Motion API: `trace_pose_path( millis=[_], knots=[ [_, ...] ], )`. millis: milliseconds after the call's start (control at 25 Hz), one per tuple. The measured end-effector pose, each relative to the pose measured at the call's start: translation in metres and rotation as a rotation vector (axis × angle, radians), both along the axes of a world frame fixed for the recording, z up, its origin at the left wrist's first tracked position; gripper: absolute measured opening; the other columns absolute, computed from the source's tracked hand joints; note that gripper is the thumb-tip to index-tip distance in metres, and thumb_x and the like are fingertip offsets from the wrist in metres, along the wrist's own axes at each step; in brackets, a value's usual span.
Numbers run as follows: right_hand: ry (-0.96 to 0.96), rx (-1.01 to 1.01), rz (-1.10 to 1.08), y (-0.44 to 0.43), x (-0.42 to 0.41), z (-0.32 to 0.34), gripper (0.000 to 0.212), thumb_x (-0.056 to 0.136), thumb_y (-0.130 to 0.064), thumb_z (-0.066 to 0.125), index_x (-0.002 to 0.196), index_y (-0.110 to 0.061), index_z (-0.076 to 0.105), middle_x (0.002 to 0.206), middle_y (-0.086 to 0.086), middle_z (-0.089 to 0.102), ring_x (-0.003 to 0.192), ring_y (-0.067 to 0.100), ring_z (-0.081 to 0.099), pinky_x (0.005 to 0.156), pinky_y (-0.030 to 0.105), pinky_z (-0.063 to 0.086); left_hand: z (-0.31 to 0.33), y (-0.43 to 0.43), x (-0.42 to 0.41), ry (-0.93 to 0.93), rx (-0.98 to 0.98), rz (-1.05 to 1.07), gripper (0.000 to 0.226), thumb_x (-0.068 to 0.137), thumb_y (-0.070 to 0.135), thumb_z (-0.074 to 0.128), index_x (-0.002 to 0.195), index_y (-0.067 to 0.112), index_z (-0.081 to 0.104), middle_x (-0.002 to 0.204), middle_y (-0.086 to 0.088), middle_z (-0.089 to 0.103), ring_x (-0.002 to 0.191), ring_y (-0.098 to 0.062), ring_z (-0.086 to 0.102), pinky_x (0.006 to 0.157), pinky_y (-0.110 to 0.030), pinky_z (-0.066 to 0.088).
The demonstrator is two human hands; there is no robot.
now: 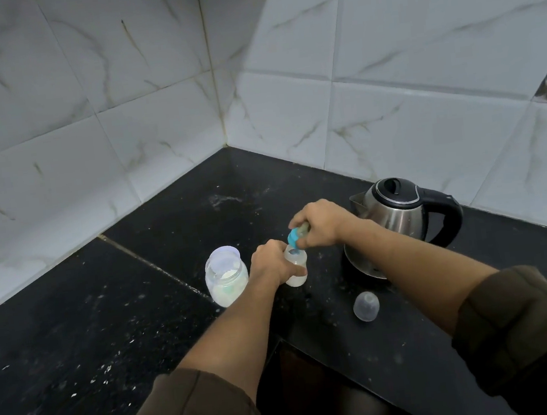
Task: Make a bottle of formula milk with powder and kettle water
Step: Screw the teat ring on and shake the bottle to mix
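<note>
On the black speckled stone counter (75,332), in a corner of white marbled wall tiles (115,88), left to right:

1. Powder jar (227,280): clear, upright, mouth open and facing up. White powder fills its lower part. It stands just left of the bottle, and I cannot tell whether they touch.

2. Left hand (270,262): fingers and thumb wrapped round the body of the feeding bottle, steadying it on the counter. Brown sleeve pushed up the forearm.

3. Feeding bottle (298,272): small and translucent, standing upright. Its long axis is vertical, with the base on the counter and the open mouth pointing up. Pale milky contents show low in the body.

4. Teat with blue screw ring (293,237): tilted at the bottle's mouth. The ring end points down and left onto the neck, and the teat end points up and right into the grip.

5. Right hand (321,222): fingers curled round the teat end, holding it over the bottle.

6. Clear dome cap (366,306): loose on the counter, near the front edge, apart from the bottle.

7. Electric kettle (396,217): stainless steel, with a black lid and handle, standing on its base. The spout faces left and the handle right.
</note>
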State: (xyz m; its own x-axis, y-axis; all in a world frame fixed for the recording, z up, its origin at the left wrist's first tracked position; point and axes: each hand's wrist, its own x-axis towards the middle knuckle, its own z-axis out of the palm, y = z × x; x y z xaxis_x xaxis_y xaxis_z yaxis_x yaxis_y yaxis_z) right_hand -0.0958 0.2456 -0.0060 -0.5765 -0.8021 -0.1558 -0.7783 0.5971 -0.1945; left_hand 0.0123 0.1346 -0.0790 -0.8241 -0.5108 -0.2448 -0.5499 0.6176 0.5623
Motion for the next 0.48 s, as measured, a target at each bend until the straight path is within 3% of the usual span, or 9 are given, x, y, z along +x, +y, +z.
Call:
trace_pose_path(
  millis=[320, 480],
  knots=[
    [-0.032, 0.104, 0.093, -0.015, 0.004, -0.011, 0.043, 0.086, -0.034, 0.08, 0.127, -0.023, 0.074, 0.127, -0.004, 0.073, 0.106, 0.017, 0.068, 0.095, 0.035, 0.058, 0.0, -0.005, -0.004, -0.014, 0.006, -0.009, 0.057, 0.072, 0.041, 0.09, 0.121, 0.019, 0.07, 0.111, -0.001, 0.073, 0.102, -0.02, 0.066, 0.088, -0.034, 0.052],
    [-0.038, 0.111, 0.097, -0.016, 0.006, -0.014, 0.04, 0.088, -0.033, 0.079, 0.126, -0.023, 0.075, 0.12, -0.003, 0.074, 0.098, 0.016, 0.067, 0.081, 0.026, 0.054, 0.001, -0.005, -0.004, -0.03, 0.012, -0.017, 0.057, 0.07, 0.04, 0.092, 0.118, 0.018, 0.072, 0.108, -0.001, 0.075, 0.1, -0.021, 0.069, 0.091, -0.037, 0.056]
  ],
)
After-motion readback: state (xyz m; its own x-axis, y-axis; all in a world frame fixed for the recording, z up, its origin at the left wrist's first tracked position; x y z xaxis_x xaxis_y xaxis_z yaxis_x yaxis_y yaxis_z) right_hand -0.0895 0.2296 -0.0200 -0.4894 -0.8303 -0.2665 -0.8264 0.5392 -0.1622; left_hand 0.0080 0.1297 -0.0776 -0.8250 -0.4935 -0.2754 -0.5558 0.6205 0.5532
